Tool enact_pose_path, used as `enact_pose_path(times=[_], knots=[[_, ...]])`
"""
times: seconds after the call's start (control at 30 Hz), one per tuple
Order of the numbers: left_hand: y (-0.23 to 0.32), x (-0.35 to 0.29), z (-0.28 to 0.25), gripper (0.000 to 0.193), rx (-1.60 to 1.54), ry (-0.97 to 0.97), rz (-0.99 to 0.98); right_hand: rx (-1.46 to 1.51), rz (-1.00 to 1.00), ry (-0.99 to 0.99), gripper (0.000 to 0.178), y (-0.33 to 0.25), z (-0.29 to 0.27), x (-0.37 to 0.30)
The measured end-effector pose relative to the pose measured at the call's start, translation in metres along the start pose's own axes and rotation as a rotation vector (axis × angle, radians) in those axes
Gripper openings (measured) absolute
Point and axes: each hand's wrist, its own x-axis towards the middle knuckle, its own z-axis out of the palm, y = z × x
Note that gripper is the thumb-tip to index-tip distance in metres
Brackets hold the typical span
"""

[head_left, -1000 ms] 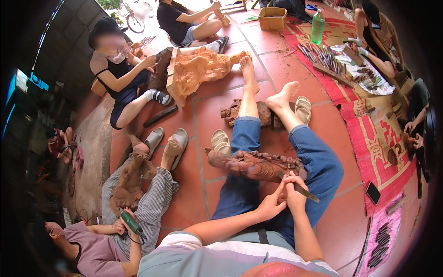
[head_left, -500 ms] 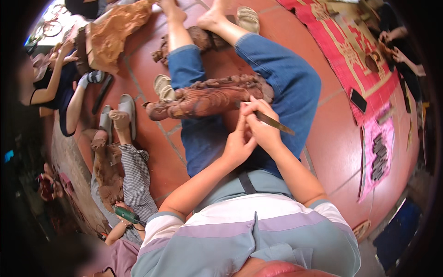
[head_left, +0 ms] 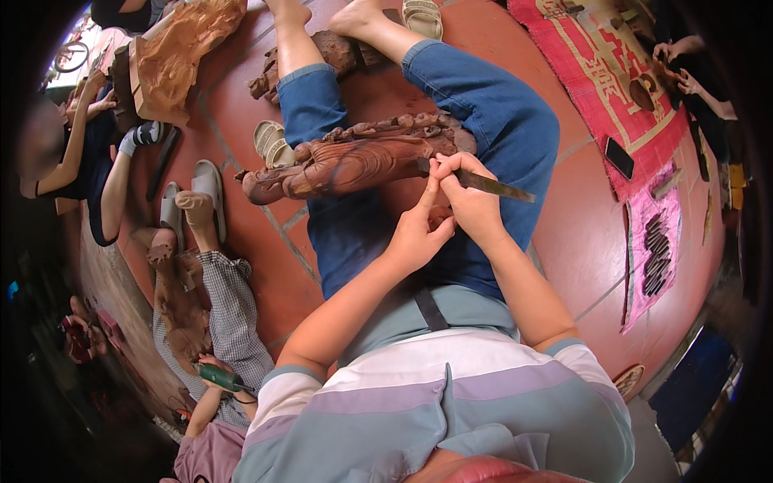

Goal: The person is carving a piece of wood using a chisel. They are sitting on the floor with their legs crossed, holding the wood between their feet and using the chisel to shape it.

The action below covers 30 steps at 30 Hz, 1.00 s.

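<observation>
A reddish-brown carved wooden figure [head_left: 354, 167] lies crosswise over my thighs, its rounded end at the left. My right hand [head_left: 473, 201] is closed around a flat metal carving chisel [head_left: 503, 188], one end close to the figure's right part and the other sticking out to the right. Close against it is my left hand [head_left: 419, 233], its index finger stretched up to the right fingertips by the chisel. The left thumb stands apart and the other fingers curl, partly hidden; I see nothing held in them.
Right, a red patterned mat [head_left: 592, 101] bears a phone [head_left: 618, 158]; a pink cloth [head_left: 642, 278] holds several dark slim tools. Left, a person holds a green power tool [head_left: 219, 376] against a brown carving [head_left: 181, 310]. Large carved wood [head_left: 181, 56] stands far left; slippers [head_left: 208, 189] lie nearby.
The whole view has shifted slightly. The chisel has turned flatter, and more of it shows at both ends of my right hand. My left index finger is still beside it.
</observation>
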Motion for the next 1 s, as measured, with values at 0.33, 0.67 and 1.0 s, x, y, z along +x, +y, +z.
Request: enact_pose_path(times=[0.33, 0.67, 1.0], knots=[[-0.011, 0.005, 0.007, 0.095, 0.0, 0.132, 0.139, -0.112, -0.039, -0.035, 0.005, -0.013, -0.001, 0.013], [0.002, 0.0, 0.002, 0.09, 0.007, 0.091, 0.041, -0.036, 0.01, -0.058, 0.006, -0.014, 0.005, 0.013], [-0.004, 0.006, 0.008, 0.092, 0.002, 0.092, 0.098, -0.029, 0.038, -0.096, 0.005, -0.02, 0.001, 0.019]])
